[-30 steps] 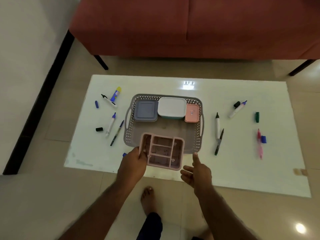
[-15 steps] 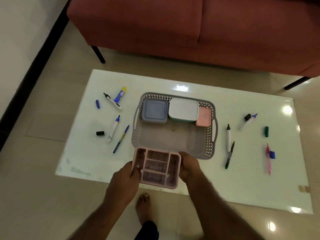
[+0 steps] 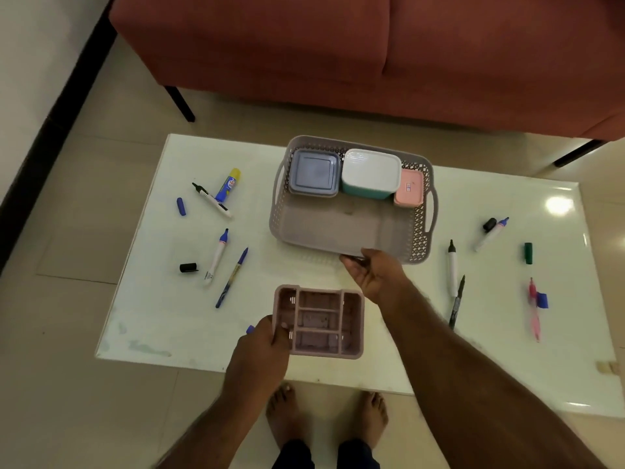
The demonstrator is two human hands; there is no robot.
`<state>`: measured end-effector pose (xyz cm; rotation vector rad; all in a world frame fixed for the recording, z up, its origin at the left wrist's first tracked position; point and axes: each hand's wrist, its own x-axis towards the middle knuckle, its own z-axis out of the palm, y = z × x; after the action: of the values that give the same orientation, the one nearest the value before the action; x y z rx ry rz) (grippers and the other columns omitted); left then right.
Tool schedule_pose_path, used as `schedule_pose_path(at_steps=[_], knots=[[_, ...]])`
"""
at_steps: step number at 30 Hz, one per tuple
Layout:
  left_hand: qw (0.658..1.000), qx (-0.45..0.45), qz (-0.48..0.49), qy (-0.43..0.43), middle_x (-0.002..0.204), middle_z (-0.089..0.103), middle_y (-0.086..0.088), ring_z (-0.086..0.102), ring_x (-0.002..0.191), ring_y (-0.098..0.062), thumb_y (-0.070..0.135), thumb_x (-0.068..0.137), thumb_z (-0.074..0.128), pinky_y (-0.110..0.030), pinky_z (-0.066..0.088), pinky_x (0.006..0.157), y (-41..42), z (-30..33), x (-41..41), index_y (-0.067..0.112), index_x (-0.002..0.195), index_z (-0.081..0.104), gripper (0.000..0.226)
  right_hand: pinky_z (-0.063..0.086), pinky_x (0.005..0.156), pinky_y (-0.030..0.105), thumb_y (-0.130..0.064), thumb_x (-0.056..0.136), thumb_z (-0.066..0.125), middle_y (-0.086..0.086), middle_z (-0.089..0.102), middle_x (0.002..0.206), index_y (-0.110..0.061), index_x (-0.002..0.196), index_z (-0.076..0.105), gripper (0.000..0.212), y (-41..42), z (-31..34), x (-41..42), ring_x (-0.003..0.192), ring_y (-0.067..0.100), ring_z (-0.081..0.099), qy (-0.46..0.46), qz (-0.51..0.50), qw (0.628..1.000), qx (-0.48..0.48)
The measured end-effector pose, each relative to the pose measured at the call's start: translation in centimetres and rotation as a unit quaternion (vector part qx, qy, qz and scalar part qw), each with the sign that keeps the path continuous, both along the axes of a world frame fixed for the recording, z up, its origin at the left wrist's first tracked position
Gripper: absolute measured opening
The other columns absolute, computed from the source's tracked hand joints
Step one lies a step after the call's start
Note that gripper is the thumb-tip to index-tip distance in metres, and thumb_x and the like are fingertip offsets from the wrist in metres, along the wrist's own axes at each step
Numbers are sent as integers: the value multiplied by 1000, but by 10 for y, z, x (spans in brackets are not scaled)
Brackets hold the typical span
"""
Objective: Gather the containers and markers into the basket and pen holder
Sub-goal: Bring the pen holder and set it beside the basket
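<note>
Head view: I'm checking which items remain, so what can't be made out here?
- Containers' contents in the basket: lids cover them.
- Small blue item, head view: the left hand gripping the pen holder hides most of it.
- Marker labels: too small.
- Right hand fingertips: hidden under the basket rim.

A home living room; red sofa [image 3: 372, 45]; low white table [image 3: 338, 374]; tiled floor [image 3: 84, 401].

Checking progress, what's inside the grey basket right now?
In the grey basket, three lidded containers line the far side: blue-grey, white-and-teal, pink. No markers. Their contents are hidden.
</note>
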<state>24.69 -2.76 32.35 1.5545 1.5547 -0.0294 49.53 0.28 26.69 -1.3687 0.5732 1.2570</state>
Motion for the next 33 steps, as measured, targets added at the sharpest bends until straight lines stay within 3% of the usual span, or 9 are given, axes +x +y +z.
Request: schedule_pose_path(at_steps=[6, 12, 15, 17, 22, 24, 27, 29, 33], knots=[[999, -3, -27, 19, 80, 64, 6, 60, 71, -8, 41, 103, 35, -21, 40, 56, -9, -8, 28, 19, 98, 59, 33, 63, 63, 38, -7, 98, 55, 27, 68, 94, 2, 104, 53, 11, -14, 4, 12, 70, 34, 74, 21, 29, 999, 8], [999, -19, -28, 38, 76, 61, 5, 59, 67, -10, 41, 103, 35, -20, 38, 53, -15, -20, 41, 18, 96, 57, 34, 61, 54, 32, 0, 97, 50, 30, 67, 98, 8, 111, 52, 16, -19, 8, 20, 68, 32, 74, 24, 44, 999, 16], [998, -21, -31, 45, 79, 64, 3, 61, 71, -11, 40, 103, 36, -21, 42, 57, -15, -26, 44, 16, 99, 58, 33, 62, 56, 33, 2, 97, 47, 30, 68, 91, 7, 100, 52, 8, -22, 9, 22, 67, 32, 74, 25, 42, 999, 15], [998, -25, -34, 45, 85, 67, 1, 65, 76, -13, 41, 103, 36, -24, 49, 63, -16, -29, 45, 17, 100, 58, 33, 62, 59, 34, 1, 97, 48, 30, 68, 91, 7, 105, 52, 11, -25, 8, 24, 72, 33, 74, 21, 45, 999, 13], [997, -20, -44, 56, 89, 68, 1, 65, 79, -13, 43, 103, 35, -25, 49, 66, -17, -33, 49, 18, 98, 56, 33, 63, 66, 37, -25, 95, 64, 32, 66, 100, -4, 117, 53, 32, -39, 15, 28, 91, 37, 72, 17, 45, 998, 29], [997, -23, -49, 62, 91, 68, 1, 64, 79, -12, 42, 103, 37, -24, 47, 65, -18, -34, 51, 18, 99, 56, 32, 62, 68, 38, -39, 90, 68, 26, 68, 100, -4, 107, 57, 41, -51, 22, 27, 90, 33, 72, -69, 76, 995, -14], [997, -16, -38, 64, 91, 66, 0, 62, 80, -16, 42, 102, 37, -27, 43, 63, -18, -34, 57, 16, 102, 58, 34, 62, 73, 44, -59, 82, 67, 10, 73, 90, -12, 91, 66, 48, -78, 24, 19, 81, 24, 72, -291, 198, 930, -101], [997, -6, -32, 70, 88, 62, 0, 57, 75, -15, 40, 103, 37, -27, 38, 58, -16, -33, 61, 14, 102, 58, 33, 60, 79, 44, -69, 77, 63, -1, 72, 92, -19, 99, 68, 54, -96, 25, 6, 83, 20, 69, -382, 314, 862, -114], [999, -5, -19, 38, 94, 66, -1, 59, 77, -15, 41, 103, 38, -26, 41, 59, -9, -34, 65, 13, 107, 59, 36, 54, 82, 35, -42, 90, 61, -7, 71, 108, -24, 122, 62, 36, -118, 20, -15, 94, 15, 66, -406, 432, 799, -102]])
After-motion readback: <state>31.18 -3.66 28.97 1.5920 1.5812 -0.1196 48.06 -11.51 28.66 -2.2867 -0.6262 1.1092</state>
